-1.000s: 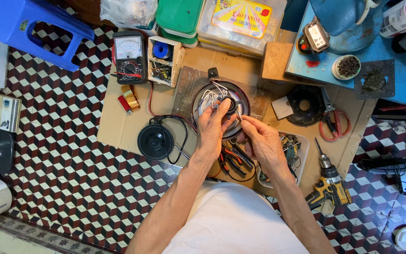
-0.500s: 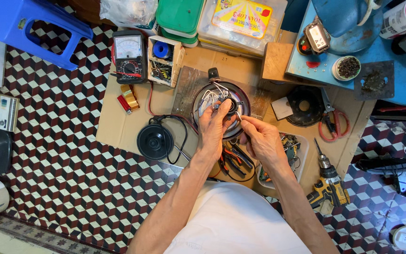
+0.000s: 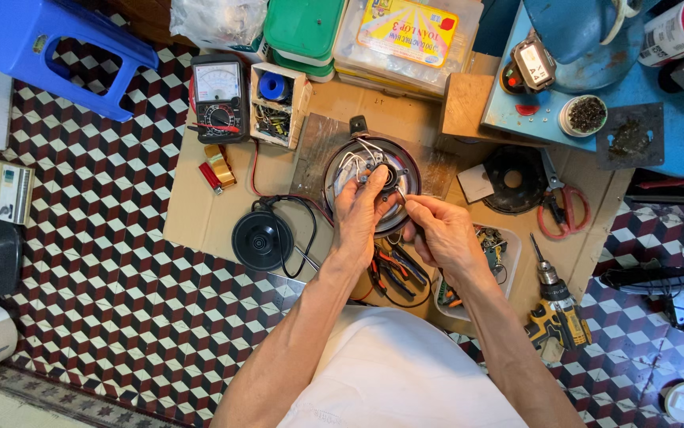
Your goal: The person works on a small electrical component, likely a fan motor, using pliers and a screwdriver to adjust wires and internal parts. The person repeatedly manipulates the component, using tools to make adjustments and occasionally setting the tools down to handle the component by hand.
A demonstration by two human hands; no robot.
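Kettle base (image 3: 372,176) under left hand (image 3: 360,212) (touching).

Both hands work at a round wired appliance base (image 3: 371,178): left hand (image 3: 360,208) grips its rim, right hand (image 3: 443,231) pinches a wire. A black round base (image 3: 261,239) lies left of the hands, a yellow drill (image 3: 556,313) right.

Left hand (image 3: 359,212), right hand (image 3: 441,234): fingers curled, nearly touching.

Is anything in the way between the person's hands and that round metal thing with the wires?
Nothing visible. The left hand already rests on the round metal base among its white wires, and the right hand touches its near edge.
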